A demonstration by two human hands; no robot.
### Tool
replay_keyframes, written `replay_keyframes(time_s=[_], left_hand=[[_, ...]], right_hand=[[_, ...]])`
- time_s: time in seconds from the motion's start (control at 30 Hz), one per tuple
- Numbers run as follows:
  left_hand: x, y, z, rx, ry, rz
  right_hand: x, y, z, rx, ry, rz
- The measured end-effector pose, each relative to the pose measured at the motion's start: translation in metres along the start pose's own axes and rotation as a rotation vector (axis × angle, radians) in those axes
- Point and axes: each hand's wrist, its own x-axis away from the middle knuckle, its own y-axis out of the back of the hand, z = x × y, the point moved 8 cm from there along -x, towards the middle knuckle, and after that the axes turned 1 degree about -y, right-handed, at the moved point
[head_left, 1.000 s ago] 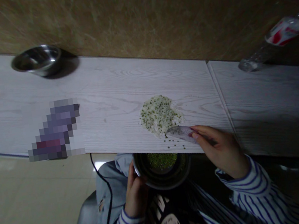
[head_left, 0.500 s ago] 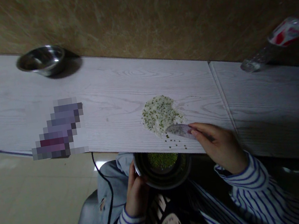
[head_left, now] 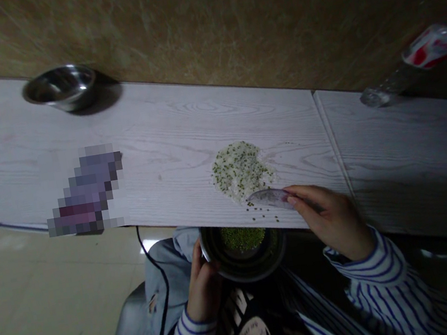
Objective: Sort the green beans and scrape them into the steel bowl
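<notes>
A small heap of white rice mixed with green beans (head_left: pixel 241 169) lies on the pale wooden table (head_left: pixel 168 136) near its front edge. My right hand (head_left: pixel 333 218) is closed on a clear plastic spoon (head_left: pixel 268 198), its bowl touching the heap's near side; a few loose green beans (head_left: pixel 263 218) sit by it. Below the table edge, my left hand (head_left: pixel 202 287) grips the rim of a dark metal bowl (head_left: pixel 243 252) with green beans inside, held over my lap.
An empty steel bowl (head_left: pixel 60 88) stands at the table's far left against the brown wall. A blurred-out flat object (head_left: pixel 85 192) lies left of the heap. A clear plastic bottle with a red label (head_left: pixel 414 61) lies at the far right. A black cable (head_left: pixel 160 290) hangs down.
The spoon has shifted slightly at the heap's near edge; both hands otherwise stay where they were. The view has shifted a little.
</notes>
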Motion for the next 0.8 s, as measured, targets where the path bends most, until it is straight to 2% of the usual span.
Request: replay_keyframes(time_s=[0.47, 0.8], left_hand=[[-0.0004, 0.0, 0.0017, 0.004, -0.019, 0.034], [-0.0017, 0.0002, 0.001, -0.016, -0.024, 0.021]], right_hand=[[-0.0048, 0.0012, 0.0058, 0.011, 0.084, 0.032], [0.0, -0.0035, 0.0001, -0.042, 0.052, 0.051]])
